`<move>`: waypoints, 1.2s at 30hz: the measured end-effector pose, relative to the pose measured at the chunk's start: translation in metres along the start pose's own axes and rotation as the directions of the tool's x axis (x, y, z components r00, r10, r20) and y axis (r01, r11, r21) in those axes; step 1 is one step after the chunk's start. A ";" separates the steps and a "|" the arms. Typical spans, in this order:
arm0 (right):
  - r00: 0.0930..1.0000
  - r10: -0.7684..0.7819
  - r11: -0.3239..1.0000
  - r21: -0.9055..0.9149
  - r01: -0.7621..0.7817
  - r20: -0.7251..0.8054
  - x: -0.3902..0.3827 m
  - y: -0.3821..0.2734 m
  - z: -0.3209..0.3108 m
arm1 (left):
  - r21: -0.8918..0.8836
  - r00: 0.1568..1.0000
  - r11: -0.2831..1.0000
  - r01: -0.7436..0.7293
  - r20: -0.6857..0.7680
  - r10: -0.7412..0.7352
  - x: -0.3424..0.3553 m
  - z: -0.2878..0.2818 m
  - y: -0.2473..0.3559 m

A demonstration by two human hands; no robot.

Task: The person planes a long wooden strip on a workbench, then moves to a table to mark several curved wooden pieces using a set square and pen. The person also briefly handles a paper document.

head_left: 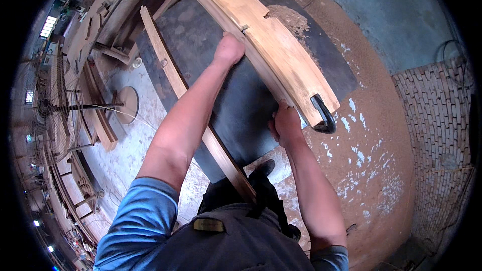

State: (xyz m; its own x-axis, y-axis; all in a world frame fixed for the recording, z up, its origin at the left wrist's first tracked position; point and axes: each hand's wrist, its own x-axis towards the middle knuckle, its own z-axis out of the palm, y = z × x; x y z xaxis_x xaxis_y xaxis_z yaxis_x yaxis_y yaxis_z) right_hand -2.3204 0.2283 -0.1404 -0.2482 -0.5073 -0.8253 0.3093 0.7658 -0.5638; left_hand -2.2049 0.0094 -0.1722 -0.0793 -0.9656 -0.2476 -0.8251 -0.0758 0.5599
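The person's left hand (pixel 231 49) is closed like a fist on a long brown stick (pixel 263 75), and the right hand (pixel 287 123), at 5 o'clock from it, curls on the stick's near end, but I can't tell how tight. Just beside the stick, at 3 o'clock from the left hand, is a big pale board (pixel 286 52) with a black clamp (pixel 327 121) on its near end. Farther out, wood crumbs (pixel 288 18) lie at 2 o'clock.

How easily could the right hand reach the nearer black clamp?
Yes, probably easily: the nearer black clamp juts past the board, close to the right hand, now at the wooden strip.
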 end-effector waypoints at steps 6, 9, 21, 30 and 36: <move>1.000 -0.017 0.993 0.117 0.019 -0.017 0.025 -0.027 0.043 | 0.028 0.998 0.998 -0.057 -0.036 0.058 0.056 -0.018 -0.019; 0.999 -0.041 0.996 0.078 0.039 0.020 0.033 -0.044 0.060 | 0.031 0.999 0.999 -0.030 -0.037 0.031 0.079 -0.032 -0.028; 0.983 -0.185 0.983 -0.013 0.185 0.014 0.085 -0.104 0.140 | 0.117 0.996 0.989 0.086 -0.018 -0.085 0.104 -0.053 -0.025; 0.991 -0.132 0.989 0.059 0.132 0.000 0.103 -0.140 0.178 | 0.069 0.994 0.993 0.097 -0.046 -0.094 0.140 -0.066 -0.036; 0.958 -0.246 0.951 -0.154 0.268 0.149 0.128 -0.150 0.192 | -0.054 0.983 0.984 0.172 0.075 -0.168 0.142 -0.081 -0.012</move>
State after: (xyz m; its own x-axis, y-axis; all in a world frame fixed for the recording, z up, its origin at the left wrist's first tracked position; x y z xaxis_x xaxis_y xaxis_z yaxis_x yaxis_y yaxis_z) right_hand -2.2219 -0.0274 -0.1682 -0.1768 -0.7330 -0.6569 0.0859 0.6534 -0.7521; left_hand -2.1613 -0.1472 -0.1504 0.0188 -0.9177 -0.3969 -0.7949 -0.2545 0.5507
